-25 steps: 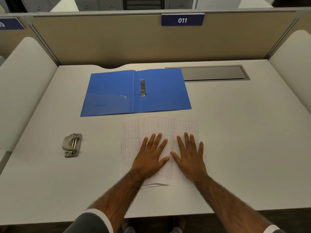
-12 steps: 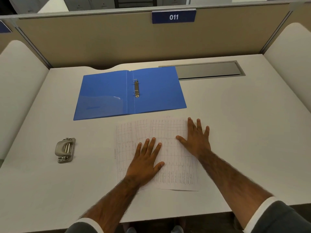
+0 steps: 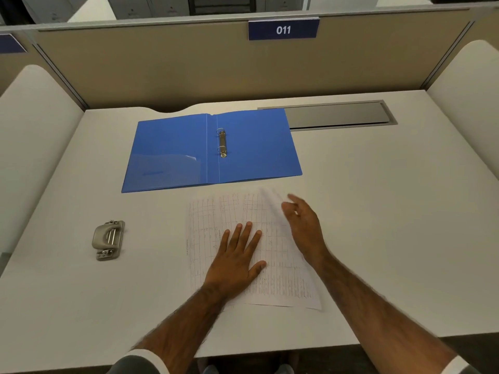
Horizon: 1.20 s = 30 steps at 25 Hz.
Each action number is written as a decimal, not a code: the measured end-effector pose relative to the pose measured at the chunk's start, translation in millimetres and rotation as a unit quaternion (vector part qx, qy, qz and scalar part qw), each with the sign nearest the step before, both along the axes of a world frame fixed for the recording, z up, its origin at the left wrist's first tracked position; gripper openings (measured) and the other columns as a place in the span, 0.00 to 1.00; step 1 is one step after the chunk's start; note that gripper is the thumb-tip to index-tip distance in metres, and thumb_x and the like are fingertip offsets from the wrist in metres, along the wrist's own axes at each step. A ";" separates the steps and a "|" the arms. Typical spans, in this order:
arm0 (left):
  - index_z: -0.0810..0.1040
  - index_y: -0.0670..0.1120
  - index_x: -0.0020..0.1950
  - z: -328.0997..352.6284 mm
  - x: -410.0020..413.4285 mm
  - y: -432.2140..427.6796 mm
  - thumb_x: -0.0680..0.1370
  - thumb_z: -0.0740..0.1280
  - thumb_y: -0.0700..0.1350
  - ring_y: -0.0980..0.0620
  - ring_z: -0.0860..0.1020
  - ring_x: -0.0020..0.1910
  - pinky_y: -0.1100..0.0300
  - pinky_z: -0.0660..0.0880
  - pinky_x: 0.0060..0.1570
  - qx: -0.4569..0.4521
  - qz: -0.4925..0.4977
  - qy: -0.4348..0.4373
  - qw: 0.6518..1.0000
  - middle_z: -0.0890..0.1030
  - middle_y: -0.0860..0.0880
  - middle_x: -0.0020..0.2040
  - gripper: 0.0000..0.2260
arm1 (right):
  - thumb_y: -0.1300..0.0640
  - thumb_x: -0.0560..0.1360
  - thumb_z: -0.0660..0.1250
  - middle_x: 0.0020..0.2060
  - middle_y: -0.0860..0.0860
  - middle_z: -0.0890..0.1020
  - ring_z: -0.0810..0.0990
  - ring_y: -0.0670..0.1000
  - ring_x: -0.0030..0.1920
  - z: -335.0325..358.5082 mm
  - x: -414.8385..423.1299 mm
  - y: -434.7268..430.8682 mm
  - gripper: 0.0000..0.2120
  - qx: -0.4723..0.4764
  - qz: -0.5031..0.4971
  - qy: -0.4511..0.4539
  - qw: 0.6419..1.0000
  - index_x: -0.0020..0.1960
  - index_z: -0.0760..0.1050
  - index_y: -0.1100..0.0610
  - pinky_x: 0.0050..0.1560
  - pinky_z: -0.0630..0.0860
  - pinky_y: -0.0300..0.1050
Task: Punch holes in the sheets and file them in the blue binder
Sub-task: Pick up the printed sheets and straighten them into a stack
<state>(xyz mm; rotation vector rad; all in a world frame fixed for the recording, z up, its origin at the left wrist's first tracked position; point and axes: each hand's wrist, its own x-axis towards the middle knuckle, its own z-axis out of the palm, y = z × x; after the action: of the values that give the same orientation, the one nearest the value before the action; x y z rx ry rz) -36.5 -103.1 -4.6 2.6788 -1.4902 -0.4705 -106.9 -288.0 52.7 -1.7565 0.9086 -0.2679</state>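
The blue binder (image 3: 172,155) lies open at the back of the desk, its metal rings (image 3: 222,143) on the right cover near the spine. In front of it lie printed sheets (image 3: 216,211) in a loose stack. My left hand (image 3: 237,257) presses flat on the stack's middle with fingers spread. My right hand (image 3: 305,222) is at the stack's far right corner, blurred, pinching the top sheet, whose corner curls up off the stack. A grey metal hole punch (image 3: 108,240) sits well to the left, apart from both hands.
The white desk (image 3: 391,225) is walled by a beige partition (image 3: 189,66) with a "011" label (image 3: 283,29). A grey cable hatch (image 3: 334,114) is set flush at the back right. White side panels rise at left and right.
My right hand went from flat in the stack's middle to its far right corner and now lifts the top sheet's corner. My left hand stays pressed on the stack.
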 end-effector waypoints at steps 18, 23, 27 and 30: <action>0.36 0.55 0.79 18.5 10.2 -3.7 0.79 0.42 0.69 0.50 0.32 0.77 0.46 0.35 0.76 -0.034 0.031 -0.024 0.999 0.31 0.53 0.78 0.34 | 0.48 0.79 0.63 0.55 0.48 0.78 0.77 0.50 0.52 2.5 16.2 -25.0 0.10 0.016 -0.005 0.039 0.999 0.56 0.73 0.53 0.54 0.75 0.45; 0.35 0.53 0.79 8.7 13.2 -0.1 0.79 0.41 0.68 0.49 0.32 0.77 0.45 0.39 0.77 -0.010 0.026 -0.017 0.999 0.31 0.52 0.78 0.34 | 0.46 0.79 0.62 0.56 0.52 0.80 0.80 0.53 0.54 -4.1 32.9 -23.4 0.16 0.001 0.044 0.066 0.997 0.59 0.74 0.55 0.61 0.77 0.55; 0.33 0.53 0.78 1.4 18.6 2.0 0.79 0.41 0.69 0.49 0.31 0.76 0.45 0.39 0.77 0.015 0.033 -0.008 0.999 0.30 0.52 0.78 0.35 | 0.37 0.78 0.56 0.69 0.53 0.73 0.69 0.57 0.70 -7.0 38.2 -28.5 0.28 -0.134 0.135 0.154 0.970 0.70 0.69 0.54 0.72 0.64 0.55; 0.34 0.53 0.79 -0.6 17.4 2.5 0.78 0.39 0.69 0.49 0.30 0.76 0.46 0.37 0.76 0.016 0.035 -0.007 0.999 0.30 0.51 0.78 0.35 | 0.28 0.73 0.46 0.79 0.51 0.54 0.47 0.56 0.79 -11.4 33.5 -38.9 0.40 -0.268 0.235 0.263 0.896 0.78 0.53 0.50 0.76 0.45 0.61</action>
<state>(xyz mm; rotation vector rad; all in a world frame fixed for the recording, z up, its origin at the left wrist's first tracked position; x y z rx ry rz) -19.1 -100.5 -5.2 2.7538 -1.3971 -0.4768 -73.4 -326.9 41.3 -2.5749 0.7809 0.3290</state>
